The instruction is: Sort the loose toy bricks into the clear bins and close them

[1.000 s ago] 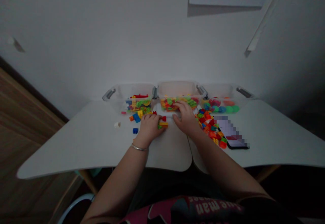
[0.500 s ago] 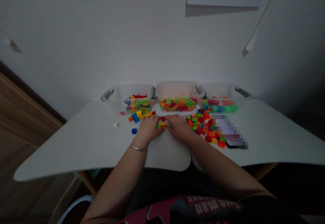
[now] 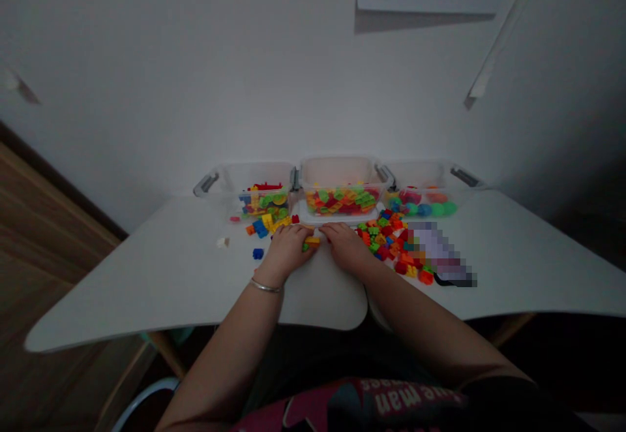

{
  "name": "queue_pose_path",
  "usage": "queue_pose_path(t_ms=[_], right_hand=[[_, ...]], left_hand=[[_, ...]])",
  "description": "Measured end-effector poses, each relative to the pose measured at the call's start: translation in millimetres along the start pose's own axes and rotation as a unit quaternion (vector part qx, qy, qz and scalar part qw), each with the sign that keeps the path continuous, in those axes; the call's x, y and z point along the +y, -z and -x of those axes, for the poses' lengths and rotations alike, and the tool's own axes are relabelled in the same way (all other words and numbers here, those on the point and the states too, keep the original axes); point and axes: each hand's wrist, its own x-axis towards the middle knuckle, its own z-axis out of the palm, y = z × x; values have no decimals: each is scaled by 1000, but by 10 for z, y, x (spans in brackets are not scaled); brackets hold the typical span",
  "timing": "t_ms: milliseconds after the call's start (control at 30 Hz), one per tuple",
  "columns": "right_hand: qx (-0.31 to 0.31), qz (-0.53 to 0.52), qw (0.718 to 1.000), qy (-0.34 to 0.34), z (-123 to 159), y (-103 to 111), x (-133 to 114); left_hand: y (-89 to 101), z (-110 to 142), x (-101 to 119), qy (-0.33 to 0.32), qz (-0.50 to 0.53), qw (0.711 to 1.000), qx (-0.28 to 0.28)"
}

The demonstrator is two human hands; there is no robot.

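Observation:
My left hand (image 3: 287, 249) is closed around toy building bricks. A yellow brick (image 3: 312, 241) sticks out on its thumb side, with a bit of a green brick (image 3: 306, 247) below it. Just to the right, my right hand (image 3: 345, 246) has its fingers bent and close together, the tips turned toward the left hand with a small gap between. Whatever those fingers hold, if anything, is hidden. Left of my left hand lie a blue brick (image 3: 257, 253) and a group of yellow and blue bricks (image 3: 264, 224).
Three clear plastic boxes stand along the wall: a left box (image 3: 235, 174) and a middle box (image 3: 337, 169) with bricks, and a right box (image 3: 425, 171) with round colored pieces. A brick pile (image 3: 386, 236) and a blurred phone-like object (image 3: 440, 252) lie to the right. A white piece (image 3: 223, 242) lies left.
The red brick that showed between my fingertips is out of sight. My hands have stayed in nearly the same place, and the view has shifted slightly.

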Motion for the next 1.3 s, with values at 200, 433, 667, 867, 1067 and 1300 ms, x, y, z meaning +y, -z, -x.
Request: queue_pose_path(t_ms=[200,433,667,867,1067,1300], right_hand=[[-13,-29,999,-26,1,18,-17],[-34,-8,999,-30,5,94,-91],[-6,-39,999,-22,-3,80,-64],[95,-98,989,-55,-28,143,-41],[272,-116,955,26,-40,321,116],[430,-100,897,29,-112,725,341]], left_hand=[[11,-6,11,67,-39,995,59],[-25,11,-9,101,-71,992,30],[-16,7,-36,68,-74,994,39],[22,3,-20,40,-58,997,37],[41,-6,-7,31,-47,997,44],[67,-22,16,36,-22,998,35]])
